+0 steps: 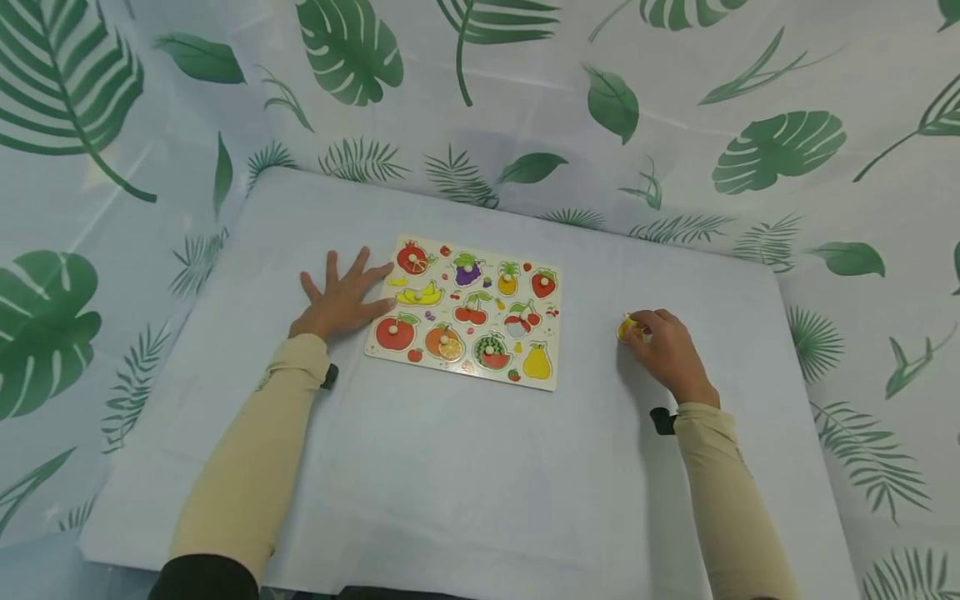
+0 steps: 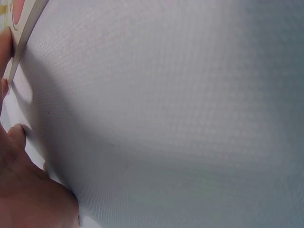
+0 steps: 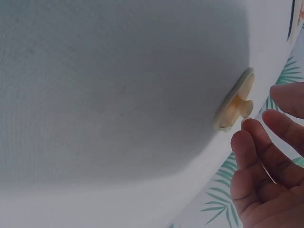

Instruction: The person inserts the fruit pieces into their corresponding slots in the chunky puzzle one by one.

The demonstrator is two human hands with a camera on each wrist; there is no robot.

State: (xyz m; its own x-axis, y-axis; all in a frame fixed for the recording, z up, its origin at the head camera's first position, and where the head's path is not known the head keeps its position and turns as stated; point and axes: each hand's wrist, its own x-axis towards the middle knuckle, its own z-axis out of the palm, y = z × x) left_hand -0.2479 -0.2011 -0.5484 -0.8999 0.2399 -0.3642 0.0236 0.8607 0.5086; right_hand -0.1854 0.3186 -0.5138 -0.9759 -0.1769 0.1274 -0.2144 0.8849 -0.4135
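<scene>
A wooden fruit puzzle board (image 1: 457, 377) lies on the white-covered table, with knobbed pieces such as an apple, an orange and a watermelon in it. The pear place (image 1: 537, 362) at its lower right shows no knob. My left hand (image 1: 339, 302) is spread flat at the board's left edge, thumb and a finger touching it. To the right of the board, a small yellow puzzle piece (image 3: 232, 110) with a round knob lies on the cloth. Over it is my right hand (image 1: 670, 350), fingers loosely bent; in the right wrist view the fingertips are close beside the knob, not round it.
White cloth (image 1: 450, 483) covers the table. Behind and beside it hang pale sheets printed with green leaves (image 1: 780, 152). Both wrists wear dark bands, and the sleeves are beige.
</scene>
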